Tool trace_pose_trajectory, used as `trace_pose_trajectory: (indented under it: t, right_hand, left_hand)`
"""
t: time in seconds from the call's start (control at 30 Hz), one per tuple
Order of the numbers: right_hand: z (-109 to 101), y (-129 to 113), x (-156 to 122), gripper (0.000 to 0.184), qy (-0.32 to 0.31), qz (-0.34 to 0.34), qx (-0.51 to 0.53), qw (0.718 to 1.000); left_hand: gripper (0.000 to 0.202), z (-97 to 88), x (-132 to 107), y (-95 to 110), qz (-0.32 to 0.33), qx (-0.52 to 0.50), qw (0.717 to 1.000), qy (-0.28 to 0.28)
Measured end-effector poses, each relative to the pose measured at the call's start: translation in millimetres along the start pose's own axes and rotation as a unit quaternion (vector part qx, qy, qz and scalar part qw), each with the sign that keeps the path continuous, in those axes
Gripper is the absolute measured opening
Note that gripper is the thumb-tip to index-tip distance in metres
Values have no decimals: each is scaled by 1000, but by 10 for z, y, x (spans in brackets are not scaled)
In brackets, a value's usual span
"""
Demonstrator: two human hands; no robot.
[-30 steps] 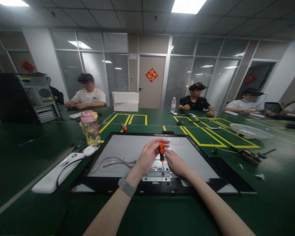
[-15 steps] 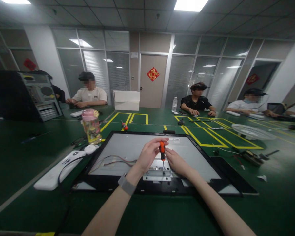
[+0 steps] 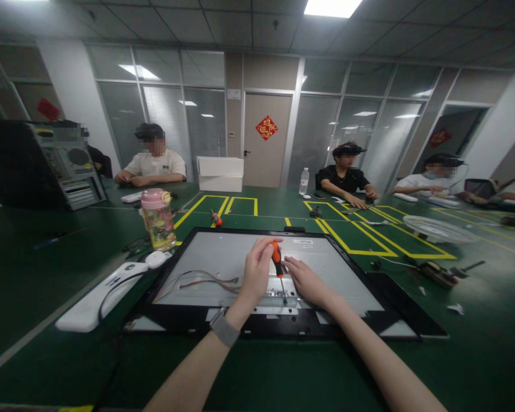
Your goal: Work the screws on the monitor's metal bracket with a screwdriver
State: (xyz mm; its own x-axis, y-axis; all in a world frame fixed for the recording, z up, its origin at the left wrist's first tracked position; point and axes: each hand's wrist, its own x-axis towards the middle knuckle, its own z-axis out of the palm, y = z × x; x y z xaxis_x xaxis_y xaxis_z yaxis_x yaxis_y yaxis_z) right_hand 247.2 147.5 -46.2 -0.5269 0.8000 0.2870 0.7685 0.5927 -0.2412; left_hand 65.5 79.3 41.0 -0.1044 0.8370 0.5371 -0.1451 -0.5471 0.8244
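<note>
My left hand (image 3: 258, 268) is closed on the orange and black handle of a screwdriver (image 3: 277, 260). The screwdriver leans a little to the left, its tip down at a metal bracket (image 3: 278, 311). That bracket sits near the close edge of a flat display panel (image 3: 223, 245), grey-backed with a black frame, lying on the table. To the right of the screwdriver, my right hand (image 3: 309, 281) rests on the panel with its fingers stretched out, apparently holding nothing. Thin cables (image 3: 206, 276) lie across the panel left of my left hand.
Left of the panel stand a pink-lidded bottle (image 3: 158, 220) and a white power strip (image 3: 100, 297). A black strip-shaped part (image 3: 405, 303) lies at the right edge. Behind are a red-handled tool (image 3: 217, 218), a white box (image 3: 220, 174) and several people seated across the table.
The screwdriver's handle has tilted to the left, and my left hand has turned with it. My right hand stays on the panel. A person across the table has stretched an arm forward.
</note>
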Motion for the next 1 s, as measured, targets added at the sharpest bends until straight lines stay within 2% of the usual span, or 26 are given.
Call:
trace_pose_trajectory:
  t: [0.07,0.13,0.27,0.47,0.77,1.0]
  right_hand:
    - [-6,-3,2,47,0,-4,3,1000]
    - [-14,-7,3,47,-2,-11,7,1000]
    - [-24,-5,3,48,-7,-11,15,1000]
    - [-13,11,6,48,-10,-11,2,1000]
    - [-22,-1,-6,52,-1,-23,10,1000]
    - [-17,-5,1,48,-6,-10,-4,1000]
  left_hand:
    - [26,22,-23,26,9,12,1000,-16]
    - [18,55,-46,44,22,31,999,-21]
    - [8,75,-72,57,52,72,996,-2]
    - [26,15,-84,97,79,102,991,-24]
    - [22,16,-65,70,84,135,987,-3]
    - [32,-1,-74,141,72,123,989,-35]
